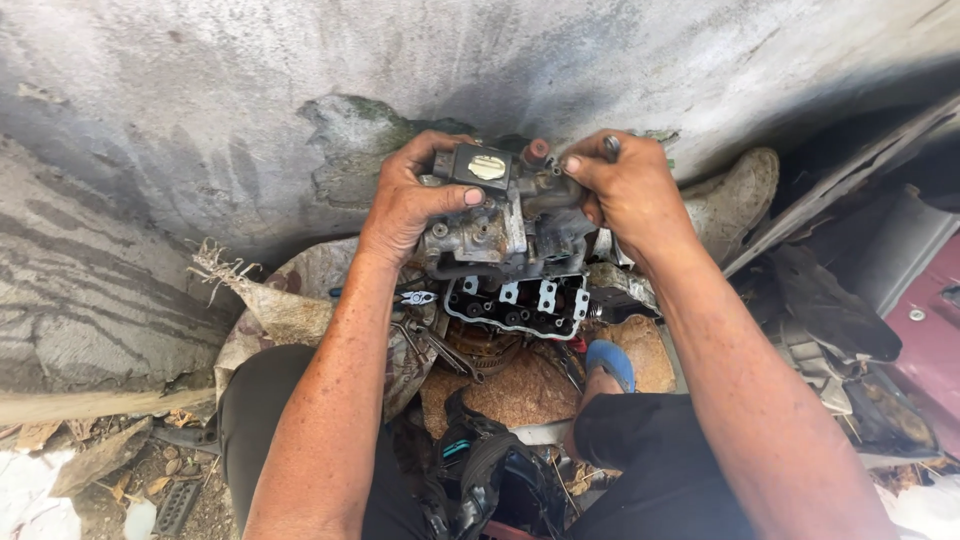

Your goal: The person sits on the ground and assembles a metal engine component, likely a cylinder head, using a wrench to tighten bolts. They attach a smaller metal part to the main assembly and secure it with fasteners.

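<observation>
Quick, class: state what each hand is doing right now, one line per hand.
Left hand: closed around the side of the grimy grey metal engine part.
Right hand: closed on a thin dark metal tool, against the same part.

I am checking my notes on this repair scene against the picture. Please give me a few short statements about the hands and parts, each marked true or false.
1. The left hand grips the greasy metal engine part from its side. True.
2. The right hand rests on the person's knee. False: it is up at the part's other side, pinching a small dark piece.
3. A blue sandal shows below the part. True.
4. The part is lifted above a clean white table. False: below it lie a worn sack and brown cardboard.
5. A concrete wall stands behind the hands. True.
</observation>
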